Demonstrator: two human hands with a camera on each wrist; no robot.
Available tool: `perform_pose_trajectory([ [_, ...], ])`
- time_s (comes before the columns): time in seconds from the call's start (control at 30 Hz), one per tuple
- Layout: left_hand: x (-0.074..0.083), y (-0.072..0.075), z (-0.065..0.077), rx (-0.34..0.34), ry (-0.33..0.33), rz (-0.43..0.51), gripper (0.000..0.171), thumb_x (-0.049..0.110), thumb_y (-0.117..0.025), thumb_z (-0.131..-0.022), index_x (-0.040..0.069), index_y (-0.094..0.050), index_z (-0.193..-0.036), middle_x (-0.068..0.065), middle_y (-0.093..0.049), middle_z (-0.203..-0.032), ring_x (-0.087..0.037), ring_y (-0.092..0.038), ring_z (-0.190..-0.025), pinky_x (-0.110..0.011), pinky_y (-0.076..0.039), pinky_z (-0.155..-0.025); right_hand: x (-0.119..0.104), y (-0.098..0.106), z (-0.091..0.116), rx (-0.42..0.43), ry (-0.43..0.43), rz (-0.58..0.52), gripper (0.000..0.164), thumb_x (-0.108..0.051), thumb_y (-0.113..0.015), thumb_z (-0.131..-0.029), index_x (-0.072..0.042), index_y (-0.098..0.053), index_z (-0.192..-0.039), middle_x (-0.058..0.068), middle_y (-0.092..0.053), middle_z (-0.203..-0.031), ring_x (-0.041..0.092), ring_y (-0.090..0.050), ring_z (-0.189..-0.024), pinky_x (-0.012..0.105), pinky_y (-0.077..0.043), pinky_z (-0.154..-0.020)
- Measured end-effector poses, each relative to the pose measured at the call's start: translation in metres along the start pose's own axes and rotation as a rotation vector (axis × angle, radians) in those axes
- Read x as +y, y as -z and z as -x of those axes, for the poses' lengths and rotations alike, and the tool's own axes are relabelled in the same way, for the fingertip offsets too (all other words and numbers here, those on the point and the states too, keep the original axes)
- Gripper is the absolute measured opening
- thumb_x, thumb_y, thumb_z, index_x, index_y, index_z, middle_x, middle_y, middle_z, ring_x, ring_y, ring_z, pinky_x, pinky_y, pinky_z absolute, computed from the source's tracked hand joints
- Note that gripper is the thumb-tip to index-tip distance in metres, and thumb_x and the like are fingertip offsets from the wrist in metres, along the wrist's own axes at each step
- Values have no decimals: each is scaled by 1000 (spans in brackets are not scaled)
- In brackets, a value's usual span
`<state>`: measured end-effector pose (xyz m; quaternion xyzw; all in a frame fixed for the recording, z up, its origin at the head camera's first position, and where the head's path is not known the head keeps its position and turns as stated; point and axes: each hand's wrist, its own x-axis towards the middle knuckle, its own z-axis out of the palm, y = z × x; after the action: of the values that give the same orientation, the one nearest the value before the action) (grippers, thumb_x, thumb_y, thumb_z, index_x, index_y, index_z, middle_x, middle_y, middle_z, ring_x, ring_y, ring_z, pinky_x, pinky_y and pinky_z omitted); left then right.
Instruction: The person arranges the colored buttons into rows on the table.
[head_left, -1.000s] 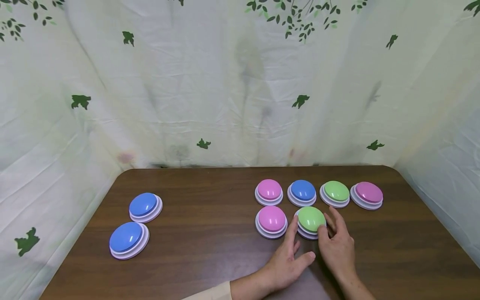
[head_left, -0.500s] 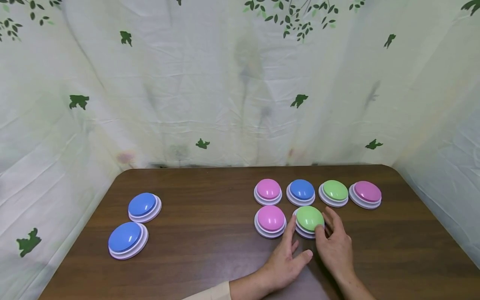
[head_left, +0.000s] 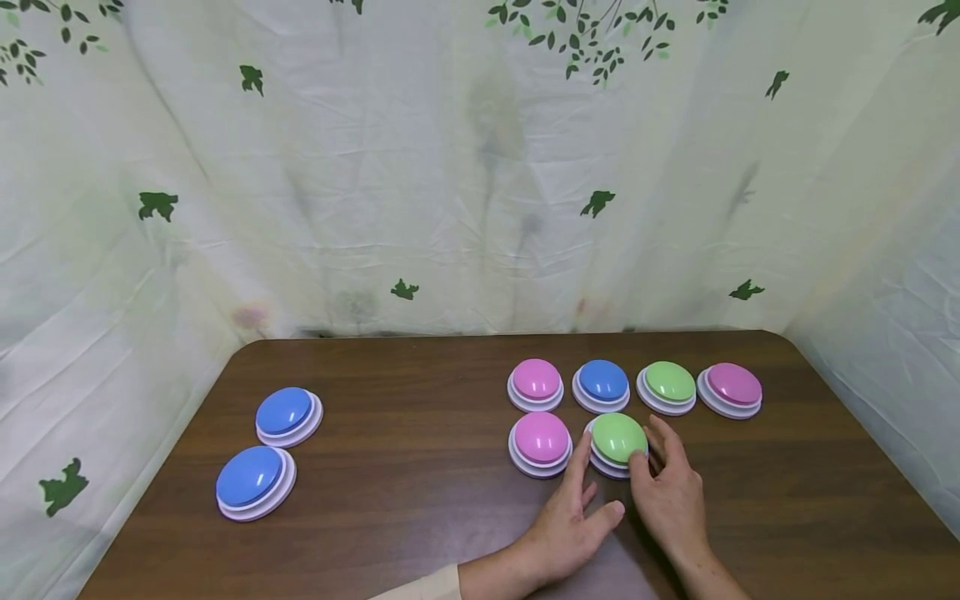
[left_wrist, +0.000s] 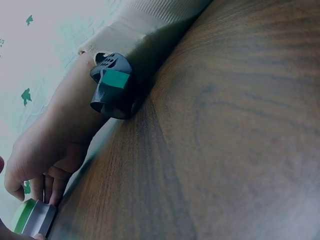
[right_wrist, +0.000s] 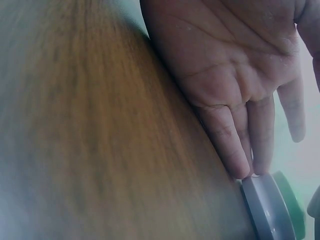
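A push button with a green dome (head_left: pixel 618 437) on a white round base lies between both hands in the head view. My left hand (head_left: pixel 562 529) lies at its left side, index finger along the rim and thumb stretched out to the right. My right hand (head_left: pixel 672 496) is at the right side, fingertips at the base and thumb near the dome's edge. In the right wrist view, straight fingers meet the base of the green button (right_wrist: pixel 272 207). The left wrist view shows fingers touching the green button (left_wrist: pixel 36 217) from behind.
Left of the hands sits a pink button (head_left: pixel 542 442). Behind are a pink button (head_left: pixel 536 382), a blue button (head_left: pixel 603 383), a green button (head_left: pixel 667 385) and a pink button (head_left: pixel 733 387). Two blue buttons, one nearer (head_left: pixel 251 479), lie on the left of the brown table (head_left: pixel 405 483).
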<state>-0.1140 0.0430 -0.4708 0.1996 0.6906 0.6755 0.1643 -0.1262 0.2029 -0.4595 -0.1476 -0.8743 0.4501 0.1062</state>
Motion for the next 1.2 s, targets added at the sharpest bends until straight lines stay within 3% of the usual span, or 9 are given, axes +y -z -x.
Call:
perform_pose_trajectory([
  [0.43,-1,0,0,3,-12,27,88,18,-60,-98,12,-3,-165,-9,-7,-173,-27,-13,-160,-39,-31,-125,1,-1,-1,2,-2,0,56,-15,-55,-99,-12,-44,-153,16,-57,-148,35,-55,-137,56,-41,-114],
  [0.6,2,2,7,-9,-17,23,86,17,-59,-99,11,-4,-165,-9,-8,-173,-27,-13,-160,-41,-29,-126,0,-1,1,57,27,-14,55,-13,-56,-98,-11,-45,-152,20,-55,-150,41,-54,-137,56,-44,-113],
  [0.67,3,5,15,-31,-47,24,84,17,-58,-100,7,-4,-164,-12,-8,-173,-30,-12,-160,-40,-28,-126,-2,-3,5,127,98,-19,53,-10,-59,-96,-9,-50,-149,21,-55,-149,43,-56,-134,56,-46,-110],
  [0.73,3,10,25,-57,-90,24,83,15,-56,-101,5,-4,-164,-16,-8,-172,-32,-12,-160,-37,-26,-127,-5,-7,11,212,208,-22,52,-4,-63,-93,-8,-56,-144,19,-59,-146,39,-56,-135,42,-46,-115],
  [0.83,2,21,43,-58,-200,-19,78,12,-56,-102,3,-8,-163,-23,-14,-170,-31,-17,-159,-32,-27,-126,-9,-18,22,311,447,-63,53,7,-66,-84,-3,-63,-136,19,-64,-140,21,-56,-138,19,-40,-116],
  [0.9,0,30,56,-15,-310,-102,76,7,-56,-101,3,-13,-163,-27,-21,-167,-27,-24,-157,-29,-30,-125,-14,-28,32,321,610,-128,54,12,-67,-79,0,-65,-132,21,-66,-136,11,-53,-140,9,-34,-116],
  [1.03,-1,50,79,174,-488,-271,75,-5,-59,-94,1,-23,-160,-27,-32,-163,-16,-31,-154,-22,-32,-122,-26,-54,54,221,847,-266,57,18,-65,-72,3,-67,-128,22,-68,-132,11,-56,-138,19,-39,-117],
  [1.07,-1,55,84,226,-508,-297,76,-8,-59,-92,-1,-25,-159,-25,-33,-163,-15,-31,-154,-20,-31,-121,-29,-61,59,181,885,-292,58,18,-65,-72,3,-66,-128,21,-68,-131,14,-57,-137,20,-40,-117],
  [1.2,2,80,102,429,-471,-336,79,-17,-59,-86,-3,-29,-158,-16,-31,-167,-10,-27,-156,-15,-27,-121,-43,-90,79,-29,919,-336,60,14,-67,-75,-2,-64,-133,17,-70,-131,17,-64,-129,17,-41,-114],
])
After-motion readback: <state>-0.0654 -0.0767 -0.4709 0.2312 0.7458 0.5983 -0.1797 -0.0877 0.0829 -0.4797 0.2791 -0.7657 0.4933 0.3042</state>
